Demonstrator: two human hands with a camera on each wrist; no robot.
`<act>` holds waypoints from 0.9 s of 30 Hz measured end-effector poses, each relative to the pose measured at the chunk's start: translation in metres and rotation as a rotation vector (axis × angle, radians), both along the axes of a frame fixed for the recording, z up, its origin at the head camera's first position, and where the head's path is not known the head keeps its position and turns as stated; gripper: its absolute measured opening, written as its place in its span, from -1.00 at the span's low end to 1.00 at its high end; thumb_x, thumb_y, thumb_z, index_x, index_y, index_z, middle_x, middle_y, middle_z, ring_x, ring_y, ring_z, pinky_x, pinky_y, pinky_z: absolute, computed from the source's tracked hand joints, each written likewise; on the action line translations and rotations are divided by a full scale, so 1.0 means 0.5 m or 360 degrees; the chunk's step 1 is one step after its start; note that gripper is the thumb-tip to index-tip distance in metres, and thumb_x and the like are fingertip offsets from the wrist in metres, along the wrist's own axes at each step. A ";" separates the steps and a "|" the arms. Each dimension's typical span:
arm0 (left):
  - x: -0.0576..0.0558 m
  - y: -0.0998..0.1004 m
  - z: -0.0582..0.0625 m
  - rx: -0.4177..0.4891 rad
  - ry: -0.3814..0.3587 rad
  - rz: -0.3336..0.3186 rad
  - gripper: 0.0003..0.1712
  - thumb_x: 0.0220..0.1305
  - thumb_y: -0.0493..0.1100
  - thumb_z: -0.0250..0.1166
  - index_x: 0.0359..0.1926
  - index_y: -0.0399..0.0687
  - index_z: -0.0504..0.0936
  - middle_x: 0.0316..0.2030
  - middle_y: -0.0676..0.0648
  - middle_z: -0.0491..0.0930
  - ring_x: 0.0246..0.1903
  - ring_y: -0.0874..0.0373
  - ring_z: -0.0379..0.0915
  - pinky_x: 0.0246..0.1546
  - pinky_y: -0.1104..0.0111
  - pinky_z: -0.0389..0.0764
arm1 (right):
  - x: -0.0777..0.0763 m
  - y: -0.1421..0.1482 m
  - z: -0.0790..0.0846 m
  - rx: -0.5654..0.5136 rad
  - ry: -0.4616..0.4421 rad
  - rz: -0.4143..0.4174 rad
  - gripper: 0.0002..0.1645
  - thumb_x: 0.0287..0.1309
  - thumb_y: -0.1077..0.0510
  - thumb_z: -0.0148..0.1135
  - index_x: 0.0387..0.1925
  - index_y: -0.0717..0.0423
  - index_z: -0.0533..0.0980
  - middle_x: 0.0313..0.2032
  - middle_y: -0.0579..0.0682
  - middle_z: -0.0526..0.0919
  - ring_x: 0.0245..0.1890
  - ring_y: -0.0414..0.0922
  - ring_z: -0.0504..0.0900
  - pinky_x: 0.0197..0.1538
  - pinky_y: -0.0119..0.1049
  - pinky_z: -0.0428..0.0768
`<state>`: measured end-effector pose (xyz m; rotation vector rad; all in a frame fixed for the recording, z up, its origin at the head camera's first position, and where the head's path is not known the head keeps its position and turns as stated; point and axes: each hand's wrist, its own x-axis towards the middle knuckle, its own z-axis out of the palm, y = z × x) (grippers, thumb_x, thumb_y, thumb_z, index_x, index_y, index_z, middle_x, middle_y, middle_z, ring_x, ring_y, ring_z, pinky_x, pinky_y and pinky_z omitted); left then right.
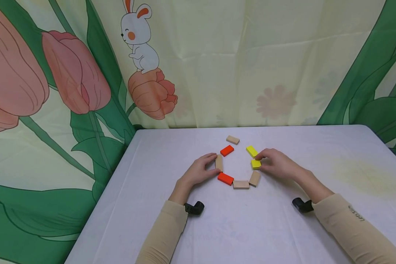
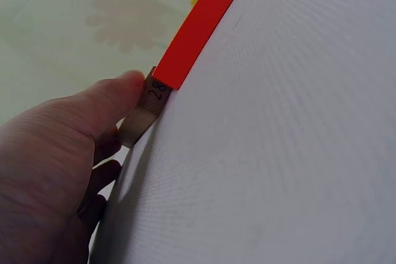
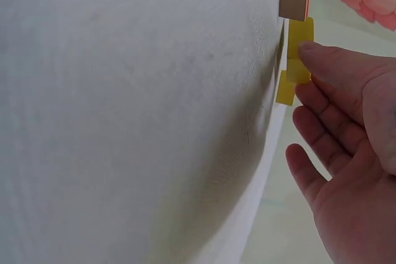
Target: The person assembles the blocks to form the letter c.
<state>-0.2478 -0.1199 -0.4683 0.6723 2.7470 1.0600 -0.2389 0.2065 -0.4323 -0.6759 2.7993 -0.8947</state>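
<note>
Evidently, the left hand (image 1: 199, 171) pinches a wooden block (image 1: 219, 163) by its ends, perhaps keeping it aligned beside the nearer red block (image 1: 226, 179); the right hand (image 1: 277, 164) pinches the nearer yellow block (image 1: 255, 164) (across the loose ring), likely controlling its angle.

The person's L arm (image 1: 167, 223) & R arm (image 1: 349, 220), both in long tan cloth sleeves, reach in from the bottom and lean toward each other. The R sleeve (image 1: 363, 229) has dark letters. Each bare wrist wears a small black plastic cam. The bare L hand (image 1: 199, 170) pinches, w/ its L thumb (image 2: 111, 100) stuck out long & its other fingers bent and shady behind. The bare R hand (image 1: 277, 163) pinches too, w/ its R thumb (image 3: 337, 66) pointing in, other R fingers (image 3: 322, 137) a bit bent & spread, palm showing.
</note>
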 end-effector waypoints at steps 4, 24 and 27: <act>0.000 0.001 0.000 -0.0003 0.0001 -0.0002 -0.23 0.33 0.10 0.37 0.46 -0.04 0.39 0.43 0.00 0.33 0.44 0.09 0.16 0.41 0.18 0.24 | 0.002 -0.001 0.002 0.0013 -0.0020 0.0006 -0.61 0.19 0.30 0.41 0.06 0.27 0.60 0.01 0.15 0.63 0.06 0.16 0.51 0.20 0.17 0.50; -0.001 0.002 0.000 -0.0021 0.0013 0.0001 -0.24 0.34 0.10 0.37 0.46 -0.05 0.39 0.43 0.00 0.33 0.44 0.07 0.16 0.41 0.16 0.23 | 0.006 -0.003 0.006 0.0063 -0.0071 0.0002 -0.63 0.19 0.29 0.41 0.04 0.24 0.60 -0.04 0.09 0.64 0.03 0.12 0.53 0.17 0.15 0.54; -0.001 0.002 0.000 -0.0030 0.0011 0.0001 -0.23 0.34 0.10 0.37 0.47 -0.04 0.38 0.43 0.00 0.33 0.44 0.08 0.16 0.41 0.17 0.23 | 0.007 -0.003 0.005 0.0067 -0.0071 0.0000 -0.64 0.19 0.29 0.41 0.04 0.23 0.61 -0.04 0.08 0.64 0.04 0.12 0.53 0.17 0.15 0.54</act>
